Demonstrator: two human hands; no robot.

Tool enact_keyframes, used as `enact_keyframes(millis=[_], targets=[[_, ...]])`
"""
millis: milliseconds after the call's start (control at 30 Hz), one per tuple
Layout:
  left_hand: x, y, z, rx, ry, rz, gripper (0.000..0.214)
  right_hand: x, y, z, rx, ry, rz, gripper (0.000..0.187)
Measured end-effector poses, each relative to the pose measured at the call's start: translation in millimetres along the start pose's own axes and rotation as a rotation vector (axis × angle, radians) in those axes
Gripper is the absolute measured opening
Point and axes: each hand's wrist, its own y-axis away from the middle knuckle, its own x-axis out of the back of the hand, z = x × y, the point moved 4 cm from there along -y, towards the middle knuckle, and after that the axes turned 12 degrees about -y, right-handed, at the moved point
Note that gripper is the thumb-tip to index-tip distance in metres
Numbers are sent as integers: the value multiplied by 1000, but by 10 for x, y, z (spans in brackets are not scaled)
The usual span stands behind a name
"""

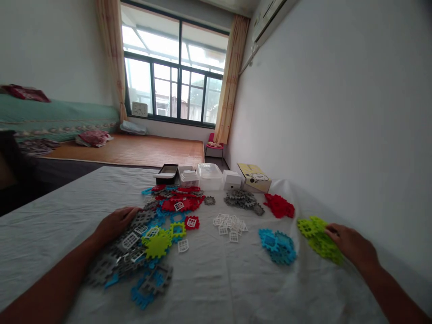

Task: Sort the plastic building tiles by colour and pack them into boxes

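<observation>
My left hand [118, 221] lies over the left edge of a mixed pile of toothed plastic building pieces, fingers stretched forward, nearest a grey piece [143, 218]. In that pile are a lime-green piece [158, 244], red pieces [180, 204], blue pieces and white lattice window pieces [130, 240]. At the right, my right hand [354, 245] has its fingers closed at the edge of a heap of lime-green building pieces [322, 243]. Its fingertips are partly hidden, and they appear to pinch one of these pieces.
Sorted heaps of blue pieces [279, 246], red pieces [279, 205], grey pieces [241, 199] and white window pieces [231, 223] lie on the white cloth [209, 288]. Behind stand a black box [168, 173], clear plastic container [209, 177], white box [232, 180] and yellow carton [254, 177]. A wall borders the right.
</observation>
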Motion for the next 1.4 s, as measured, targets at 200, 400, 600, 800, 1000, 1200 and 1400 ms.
enact_keyframes(millis=[200,400,600,800,1000,1200,1400], targets=[[35,74,100,12,13,-25,52,-331,81,-1633,303,-275,-251,35],[41,122,116,-17,67,-8,49,-649,810,-3754,734,-609,-683,24],[20,113,74,-29,90,13,48,-1035,872,-4562,840,-597,-713,52],[30,106,99,-41,76,10,49,-1085,751,-4614,848,-547,-706,49],[25,84,79,-33,94,-19,52,-738,718,-3880,655,-643,-628,47],[13,34,33,-20,76,-42,51,-655,439,-2571,37,-955,-680,51],[-26,-11,-48,-2,36,-20,42,-346,94,-990,-189,-811,-293,55]])
